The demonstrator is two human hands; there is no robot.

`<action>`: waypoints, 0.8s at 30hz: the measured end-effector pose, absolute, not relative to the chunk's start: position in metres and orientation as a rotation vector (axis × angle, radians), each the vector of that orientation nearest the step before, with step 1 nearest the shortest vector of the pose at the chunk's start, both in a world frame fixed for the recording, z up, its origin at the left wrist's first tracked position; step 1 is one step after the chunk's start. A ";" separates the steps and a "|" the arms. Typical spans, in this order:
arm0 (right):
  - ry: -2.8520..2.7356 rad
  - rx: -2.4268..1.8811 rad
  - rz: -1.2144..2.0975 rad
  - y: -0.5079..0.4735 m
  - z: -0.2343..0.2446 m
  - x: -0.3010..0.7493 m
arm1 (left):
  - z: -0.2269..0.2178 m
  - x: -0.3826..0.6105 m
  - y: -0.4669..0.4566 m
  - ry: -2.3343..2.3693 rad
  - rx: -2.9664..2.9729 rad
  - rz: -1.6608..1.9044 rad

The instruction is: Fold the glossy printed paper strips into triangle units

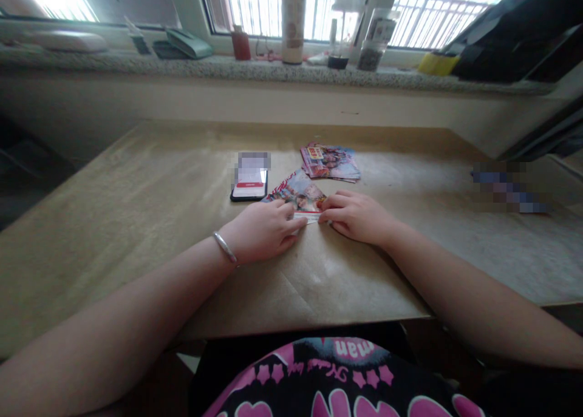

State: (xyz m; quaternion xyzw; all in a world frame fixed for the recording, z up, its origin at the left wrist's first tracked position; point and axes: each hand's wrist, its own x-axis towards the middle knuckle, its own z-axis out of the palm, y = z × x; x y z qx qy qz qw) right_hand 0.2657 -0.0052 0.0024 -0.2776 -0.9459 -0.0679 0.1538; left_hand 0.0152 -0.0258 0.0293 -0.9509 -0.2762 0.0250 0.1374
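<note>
A colourful printed paper sheet (298, 193) lies on the brown paper-covered table (136, 210), partly folded. My left hand (262, 230), with a silver bracelet on its wrist, presses its closed fingers on the sheet's near left edge. My right hand (357, 216) pinches the same edge from the right, fingers curled. The two hands almost touch over the sheet's white strip. A stack of similar colourful sheets (330, 162) lies just beyond my right hand.
A black phone (249, 177) with a lit screen lies left of the sheet. A blurred object (505, 186) rests at the table's right. The stone windowsill (228, 68) behind holds a tall cylinder (294, 19), a red cup (240, 44), jars and boxes.
</note>
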 end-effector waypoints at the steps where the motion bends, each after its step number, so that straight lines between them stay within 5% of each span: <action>1: -2.707 -0.790 -0.156 -0.004 0.002 0.267 | 0.029 0.015 -0.026 -0.799 -2.752 0.072; 24: -2.749 -0.915 -0.260 -0.003 0.013 0.291 | 0.026 0.017 -0.025 -0.766 -2.733 0.068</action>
